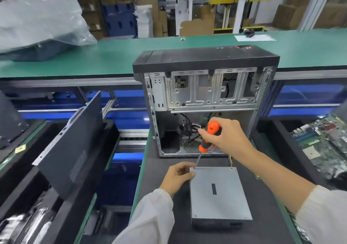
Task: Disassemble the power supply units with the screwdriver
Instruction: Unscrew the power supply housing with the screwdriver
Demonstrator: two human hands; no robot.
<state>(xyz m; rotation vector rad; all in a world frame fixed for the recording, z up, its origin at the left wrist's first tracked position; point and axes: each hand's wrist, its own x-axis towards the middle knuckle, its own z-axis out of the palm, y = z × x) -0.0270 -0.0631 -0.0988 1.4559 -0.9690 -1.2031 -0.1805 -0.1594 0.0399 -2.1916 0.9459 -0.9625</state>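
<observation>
Sheet-metal casing is what the power supply unit shows from the head view: a grey box lying flat on the dark mat in the lower centre of the frame, stiff and probably fairly heavy for its bulk, with bare edges that look smooth enough to slide if pushed sideways. It should be steadied by its sides or corners rather than its lid, which must come off once the screws are out (a wire bundle trails from its far right corner, so it is best not dragged). The left hand rests against the unit's upper left edge, fingers curled at the corner and bracing it. The right hand, above the unit in the middle of the frame, is wrapped round the orange handle of the screwdriver, whose shaft slants down so the tip meets the unit's upper left corner, just beside the left fingers. Directly behind, towards the frame's centre, stands an opened computer case.
</observation>
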